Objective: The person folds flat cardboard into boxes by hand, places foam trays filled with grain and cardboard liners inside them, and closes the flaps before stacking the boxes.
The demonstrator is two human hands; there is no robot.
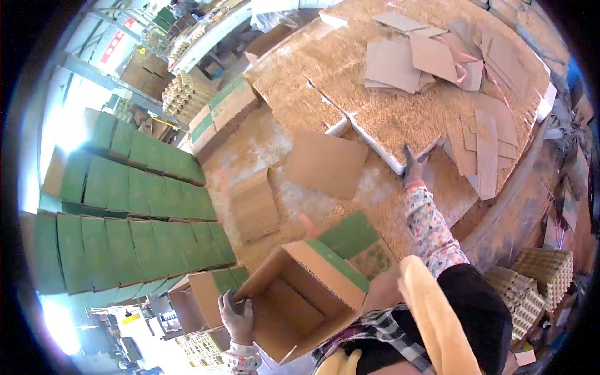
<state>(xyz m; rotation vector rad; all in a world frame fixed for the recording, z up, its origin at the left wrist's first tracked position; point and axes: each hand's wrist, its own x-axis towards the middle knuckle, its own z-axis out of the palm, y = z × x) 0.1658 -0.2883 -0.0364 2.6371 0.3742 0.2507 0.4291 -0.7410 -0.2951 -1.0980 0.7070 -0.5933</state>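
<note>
My left hand (237, 320), in a grey glove, grips the near left edge of an open cardboard box (294, 309). The box is tilted with its mouth toward me, and its inside looks bare apart from the folded flaps. A green printed flap (350, 234) stands out at its far side. My right hand (413, 169), also gloved, reaches out to the edge of the husk-covered surface. Its fingers and thumb close at the corner of a flat cardboard sheet (449, 181); the fingers' far side is partly hidden.
Stacked green boxes (119, 187) line the left. Loose cardboard sheets (390, 65) lie on the layer of husks (350, 56), edged with white foam (375, 142). Flat cardboard (326, 164) lies ahead. Egg trays (515, 300) are piled at lower right.
</note>
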